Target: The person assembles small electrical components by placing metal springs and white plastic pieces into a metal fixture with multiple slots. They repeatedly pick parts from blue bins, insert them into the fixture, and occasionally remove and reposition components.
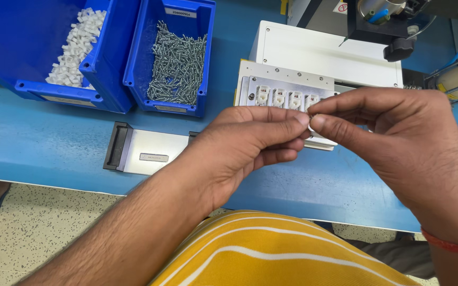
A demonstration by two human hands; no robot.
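My left hand [245, 145] and my right hand [398, 143] meet fingertip to fingertip above the blue table, just in front of a metal fixture plate [250, 79]. The fixture holds a row of several small white plastic parts [286, 98]. The thumbs and forefingers of both hands are pinched together around something tiny; what it is stays hidden between the fingertips. The right hand covers the fixture's right end.
Two blue bins stand at the back left: one with white plastic parts [75, 50], one with metal screws [178, 63]. A flat metal tray with a black end [144, 153] lies left of my hand. A white machine base [324, 53] with a tool head [382, 21] stands behind the fixture.
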